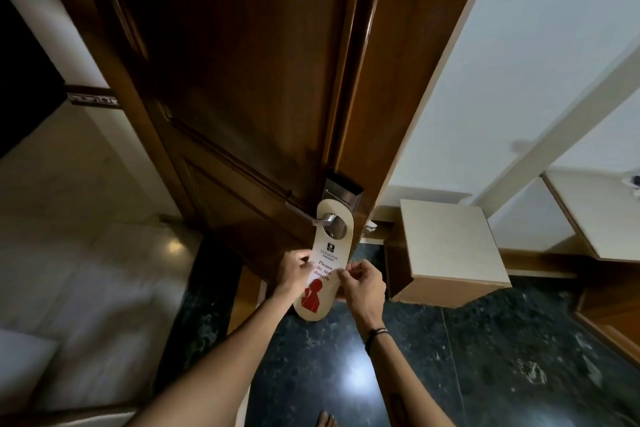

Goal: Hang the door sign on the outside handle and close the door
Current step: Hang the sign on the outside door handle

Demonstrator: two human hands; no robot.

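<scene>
sign (327,263) on handle (313,217) — dark glossy floor (485,357)

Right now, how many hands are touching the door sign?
2. The left hand pinches the door sign's left edge, and the right hand pinches its right edge, below the handle it hangs on.

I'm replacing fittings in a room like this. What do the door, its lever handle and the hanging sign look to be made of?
Door: dark brown wood with a glossy varnish, judging by its grain and sheen. Lever handle: silvery metal, apparently brushed, with soft highlights. Hanging sign: probably thin beige card or plastic, printed in red and black; flat and stiff-looking.
</scene>
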